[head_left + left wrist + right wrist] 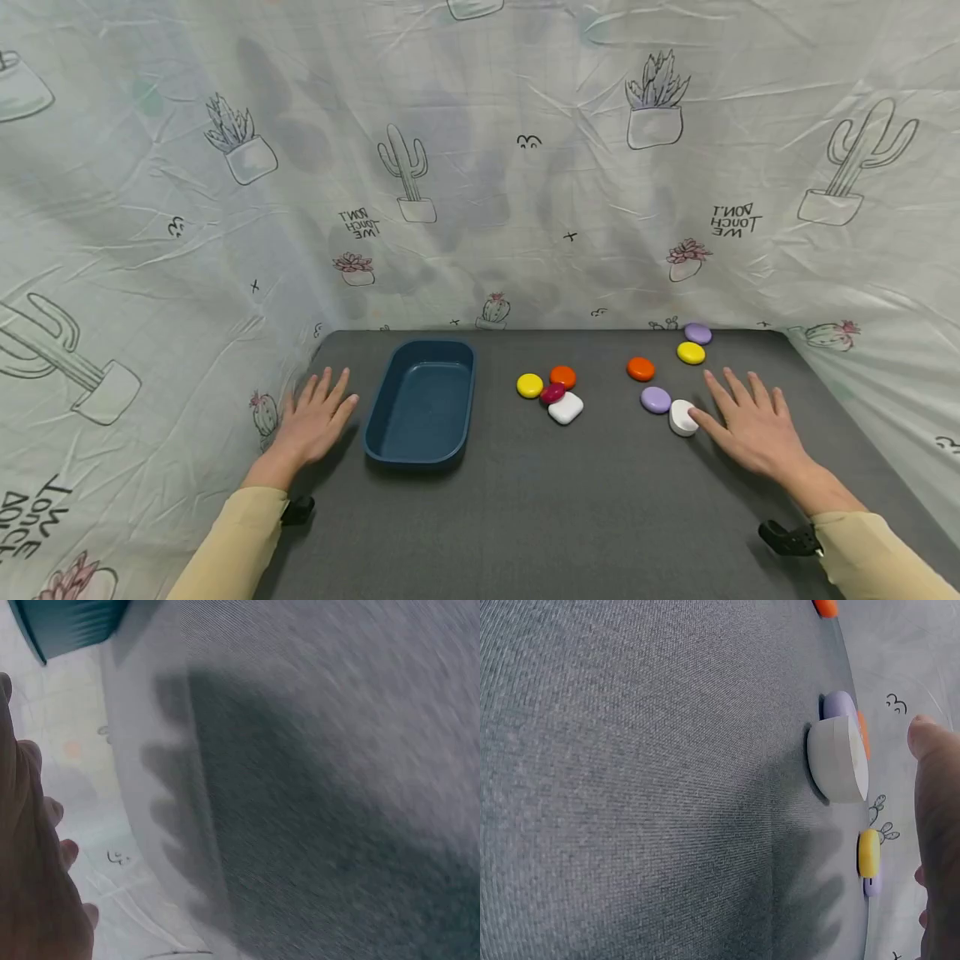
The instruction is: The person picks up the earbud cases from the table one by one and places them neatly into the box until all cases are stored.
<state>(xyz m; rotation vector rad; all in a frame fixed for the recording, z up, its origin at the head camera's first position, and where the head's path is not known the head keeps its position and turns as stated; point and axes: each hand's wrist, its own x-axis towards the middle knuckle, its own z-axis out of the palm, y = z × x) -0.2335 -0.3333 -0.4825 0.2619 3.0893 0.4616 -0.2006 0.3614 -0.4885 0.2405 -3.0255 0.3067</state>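
My left hand (313, 421), fingers spread, hovers over the table's left side and holds nothing. To its right stands a dark blue rectangular tray (465, 417) with raised walls. My right hand (753, 429) is also spread and holds nothing, its thumb near a round white container (681, 418). In the right wrist view the thumb (934, 772) appears apart from that white container (836, 759). Close by lie a purple disc (656, 400), an orange disc (641, 369), a yellow disc (691, 353) and another purple disc (697, 333).
Between tray and right-hand pieces sits a cluster: a yellow disc (529, 386), an orange disc (562, 377), a dark red oval piece (552, 393) and a white rounded-square piece (566, 408). A cactus-print curtain (480, 167) rises behind the grey table (540, 517) and along both sides.
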